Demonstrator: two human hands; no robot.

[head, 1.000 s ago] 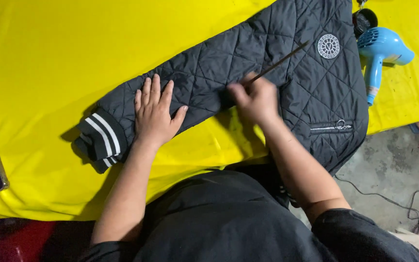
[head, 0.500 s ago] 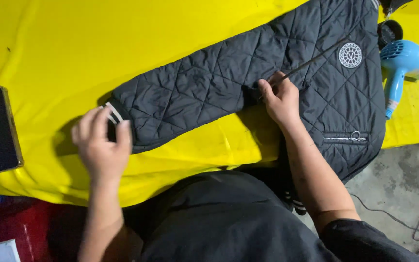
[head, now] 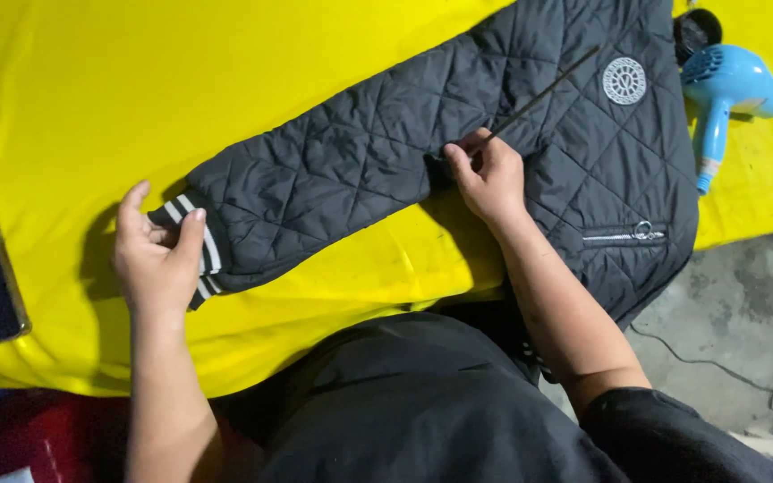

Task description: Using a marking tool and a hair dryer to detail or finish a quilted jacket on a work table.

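Left hand (head: 158,259) pinches the striped cuff (head: 197,246) of the black jacket (head: 386,152) near the yellow table (head: 91,89) front edge; right hand (head: 489,174) grips a thin stick (head: 543,89) mid-sleeve.

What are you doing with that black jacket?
A person has a black quilted jacket spread out on a yellow table cover. The left hand grips the striped cuff at the end of the sleeve. The right hand holds a thin dark stick lying across the jacket near the armpit. A blue hair dryer sits beside it.

Bare forearms, short black sleeve (head: 673,429), black clothing.
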